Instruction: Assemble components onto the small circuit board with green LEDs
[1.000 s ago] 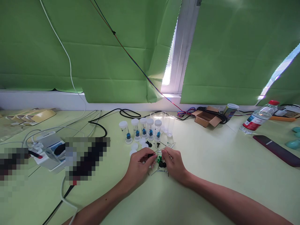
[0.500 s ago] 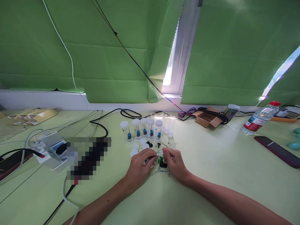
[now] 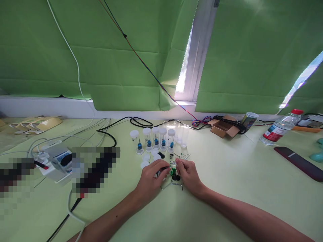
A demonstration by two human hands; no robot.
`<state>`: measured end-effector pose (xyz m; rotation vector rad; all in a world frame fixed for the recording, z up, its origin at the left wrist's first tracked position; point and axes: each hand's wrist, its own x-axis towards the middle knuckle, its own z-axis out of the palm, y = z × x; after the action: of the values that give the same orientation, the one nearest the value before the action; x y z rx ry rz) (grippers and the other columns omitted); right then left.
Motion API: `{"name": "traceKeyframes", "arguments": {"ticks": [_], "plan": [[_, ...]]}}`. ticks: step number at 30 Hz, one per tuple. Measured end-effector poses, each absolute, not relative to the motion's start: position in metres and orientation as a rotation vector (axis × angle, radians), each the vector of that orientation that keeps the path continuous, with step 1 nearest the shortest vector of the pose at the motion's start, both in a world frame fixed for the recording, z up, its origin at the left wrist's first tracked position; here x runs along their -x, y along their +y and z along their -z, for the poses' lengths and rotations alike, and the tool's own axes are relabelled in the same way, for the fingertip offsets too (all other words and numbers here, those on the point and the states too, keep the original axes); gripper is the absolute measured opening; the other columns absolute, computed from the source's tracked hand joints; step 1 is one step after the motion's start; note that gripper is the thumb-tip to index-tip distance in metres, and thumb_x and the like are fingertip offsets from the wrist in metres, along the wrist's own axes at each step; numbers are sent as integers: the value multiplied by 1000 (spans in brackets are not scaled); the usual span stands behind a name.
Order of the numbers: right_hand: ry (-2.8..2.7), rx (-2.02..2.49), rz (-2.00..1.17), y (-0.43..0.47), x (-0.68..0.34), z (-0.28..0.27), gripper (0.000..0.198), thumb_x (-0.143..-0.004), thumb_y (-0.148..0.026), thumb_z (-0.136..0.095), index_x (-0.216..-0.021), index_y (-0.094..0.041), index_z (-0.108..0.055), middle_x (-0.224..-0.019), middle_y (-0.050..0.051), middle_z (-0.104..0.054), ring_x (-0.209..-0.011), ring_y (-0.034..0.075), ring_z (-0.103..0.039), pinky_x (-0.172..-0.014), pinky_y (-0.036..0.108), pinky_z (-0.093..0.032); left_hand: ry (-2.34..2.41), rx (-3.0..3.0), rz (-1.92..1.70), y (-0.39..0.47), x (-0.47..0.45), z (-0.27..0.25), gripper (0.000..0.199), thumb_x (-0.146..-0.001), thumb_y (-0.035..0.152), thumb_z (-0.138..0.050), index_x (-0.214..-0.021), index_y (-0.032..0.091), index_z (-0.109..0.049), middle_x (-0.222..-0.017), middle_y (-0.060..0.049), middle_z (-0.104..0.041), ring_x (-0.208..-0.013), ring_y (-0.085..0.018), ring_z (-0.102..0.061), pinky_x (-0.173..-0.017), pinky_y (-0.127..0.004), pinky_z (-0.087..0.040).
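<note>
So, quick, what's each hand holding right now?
Left hand: closed, seemingly pinching a small dark part.
Right hand: closed in a pinch; can't tell on what.

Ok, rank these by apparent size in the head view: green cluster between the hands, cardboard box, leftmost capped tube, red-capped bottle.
Red-capped bottle
Cardboard box
Leftmost capped tube
Green cluster

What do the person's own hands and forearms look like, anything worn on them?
The left hand and right hand are ungloved. The left forearm, with one small spot, and right forearm show no sleeve or watch. Whether rings are worn is unclear.
</note>
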<state>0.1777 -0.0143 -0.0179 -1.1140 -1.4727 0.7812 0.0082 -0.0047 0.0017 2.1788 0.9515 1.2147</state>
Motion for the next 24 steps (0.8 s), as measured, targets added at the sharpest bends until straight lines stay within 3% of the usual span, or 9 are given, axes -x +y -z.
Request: {"name": "traceKeyframes", "arguments": {"ticks": [15, 20, 24], "plan": [[-1587, 1126, -548, -17, -178, 16, 45, -99, -34, -39, -57, -19, -38, -51, -3, -41, -48, 9, -36, -51, 24, -31, 890, -1396, -1043, -3, -16, 0, 16, -84, 34, -68, -81, 18, -64, -58, 2, -63, -51, -13, -59, -52, -25, -50], [-1736, 1006, -281, -13, -181, 20, 41, -99, -25, -40, -58, -20, -34, -53, -2, -40, -52, 11, -36, -53, 26, -30, 826, -1246, -1008, 2, -17, 4, 22, -82, 38, -68, -82, 17, -63, -60, 2, -61, -43, -12, -56, -39, -23, -46], [-1831, 901, -93, -9, -185, 24, 40, -98, -21, -42, -59, -21, -33, -54, -2, -38, -55, 14, -33, -54, 28, -28, 832, -1206, -992, 5, -16, 2, 26, -82, 41, -69, -81, 15, -63, -63, -1, -63, -45, -12, -57, -41, -23, -47]]}}
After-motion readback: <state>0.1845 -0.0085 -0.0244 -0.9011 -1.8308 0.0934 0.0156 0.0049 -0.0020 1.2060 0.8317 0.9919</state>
